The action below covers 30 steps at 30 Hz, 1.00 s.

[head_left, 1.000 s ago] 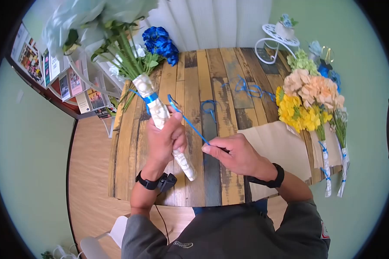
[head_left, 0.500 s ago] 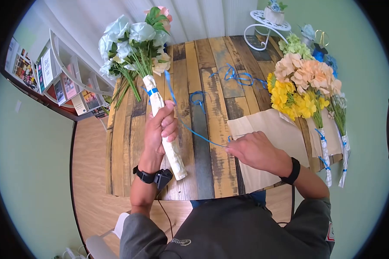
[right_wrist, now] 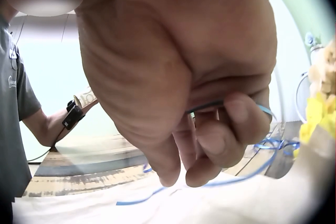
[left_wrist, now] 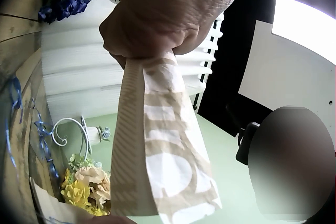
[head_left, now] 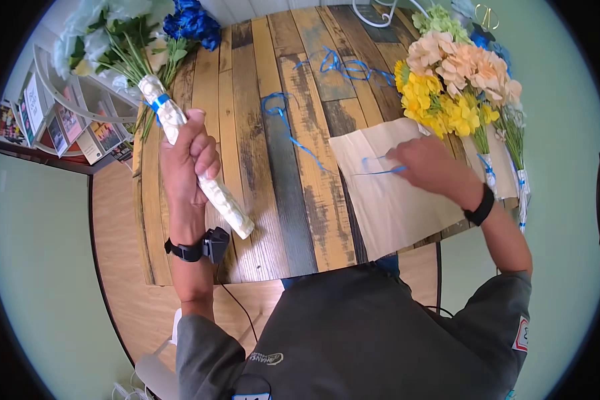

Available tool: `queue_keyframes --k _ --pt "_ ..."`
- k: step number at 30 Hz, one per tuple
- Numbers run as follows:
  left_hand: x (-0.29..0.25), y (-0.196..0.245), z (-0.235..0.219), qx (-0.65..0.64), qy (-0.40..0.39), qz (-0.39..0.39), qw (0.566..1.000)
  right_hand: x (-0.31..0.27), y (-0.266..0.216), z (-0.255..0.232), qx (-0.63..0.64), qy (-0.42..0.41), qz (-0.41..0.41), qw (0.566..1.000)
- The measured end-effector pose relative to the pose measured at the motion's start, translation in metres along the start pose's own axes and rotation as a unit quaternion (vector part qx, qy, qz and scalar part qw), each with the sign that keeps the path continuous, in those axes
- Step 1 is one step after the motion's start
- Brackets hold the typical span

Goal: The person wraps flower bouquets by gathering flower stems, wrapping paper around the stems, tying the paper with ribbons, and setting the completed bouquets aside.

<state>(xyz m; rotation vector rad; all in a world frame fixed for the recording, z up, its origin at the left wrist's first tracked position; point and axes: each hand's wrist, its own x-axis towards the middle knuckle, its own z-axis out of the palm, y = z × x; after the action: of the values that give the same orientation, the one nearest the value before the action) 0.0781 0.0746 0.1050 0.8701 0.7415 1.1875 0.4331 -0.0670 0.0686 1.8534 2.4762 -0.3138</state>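
My left hand [head_left: 192, 160] grips the white-wrapped stems [head_left: 223, 203] of a bouquet tilted up to the left; a blue ribbon band [head_left: 160, 102] circles the wrap above the hand. Pale blue blooms [head_left: 123, 10] top it. In the left wrist view the patterned wrap [left_wrist: 168, 145] extends below the fist [left_wrist: 168, 19]. Over the brown paper, my right hand [head_left: 428, 163], slightly blurred, holds thin blue ribbon [head_left: 380, 172]. The right wrist view shows the ribbon [right_wrist: 241, 180] running through and below the curled fingers of that hand [right_wrist: 178, 66].
Blue ribbon curls [head_left: 347, 67] lie mid-table, with another strand [head_left: 303, 150] nearer the paper [head_left: 380, 207]. Yellow flowers [head_left: 440, 107], peach flowers [head_left: 467, 67] and wrapped bunches are at the right. Dark blue flowers [head_left: 192, 25] lie back left, beside a magazine rack [head_left: 60, 100].
My right hand has moved right over the brown paper with ribbon. The bouquet in my left hand has tilted farther left. The ribbon stretched between the hands at first now hangs away from the left hand.
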Motion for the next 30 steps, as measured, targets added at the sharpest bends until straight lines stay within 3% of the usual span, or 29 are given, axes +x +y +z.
queue_keyframes --k 2,4,9,11,12,14,15,17,19,21,25,26,28,30 --pt "-0.001 0.003 0.005 0.022 0.015 0.01 1.0 -0.002 0.007 -0.019 -0.033 -0.018 0.016 0.999" --pt "-0.001 0.004 0.011 0.052 0.019 0.029 0.998 -0.009 0.014 -0.038 -0.062 0.017 0.023 0.998" --pt "0.005 0.008 0.024 0.041 -0.007 0.054 0.998 -0.021 0.031 -0.058 -0.079 -0.034 0.038 0.996" --pt "0.008 0.012 0.023 0.049 -0.023 0.057 0.997 -0.027 0.033 -0.06 -0.016 -0.127 0.104 0.986" --pt "0.008 0.012 0.024 0.051 -0.025 0.059 0.997 -0.032 0.037 -0.059 -0.021 -0.137 0.116 0.983" --pt "0.005 0.013 0.026 0.075 -0.014 0.074 0.994 -0.041 0.048 -0.055 0.121 -0.116 0.095 0.981" --pt "0.005 0.013 0.024 0.083 -0.011 0.073 0.994 -0.05 0.05 -0.058 0.115 -0.125 0.107 0.98" --pt "0.01 0.012 0.009 0.06 -0.037 0.078 0.994 -0.063 0.051 -0.061 0.293 -0.137 0.144 0.935" --pt "0.013 0.012 0.003 0.083 -0.036 0.093 0.992 -0.083 0.055 -0.055 0.314 -0.117 0.154 0.929" --pt "0.014 0.014 0.001 0.109 -0.019 0.093 0.989 -0.099 0.056 -0.045 0.336 0.041 0.232 0.912" --pt "0.015 0.011 0.002 0.122 -0.009 0.11 0.986 -0.111 0.058 -0.007 0.239 0.132 0.327 0.905" --pt "0.017 0.011 -0.001 0.117 -0.016 0.116 0.986 -0.11 0.057 0.003 0.24 0.131 0.329 0.904" --pt "0.017 0.01 -0.001 0.111 -0.021 0.122 0.986 -0.097 0.052 0.022 0.083 0.169 0.22 0.957" --pt "0.015 0.011 0.002 0.12 -0.011 0.106 0.987 -0.083 0.048 0.033 0.031 0.151 0.191 0.969"
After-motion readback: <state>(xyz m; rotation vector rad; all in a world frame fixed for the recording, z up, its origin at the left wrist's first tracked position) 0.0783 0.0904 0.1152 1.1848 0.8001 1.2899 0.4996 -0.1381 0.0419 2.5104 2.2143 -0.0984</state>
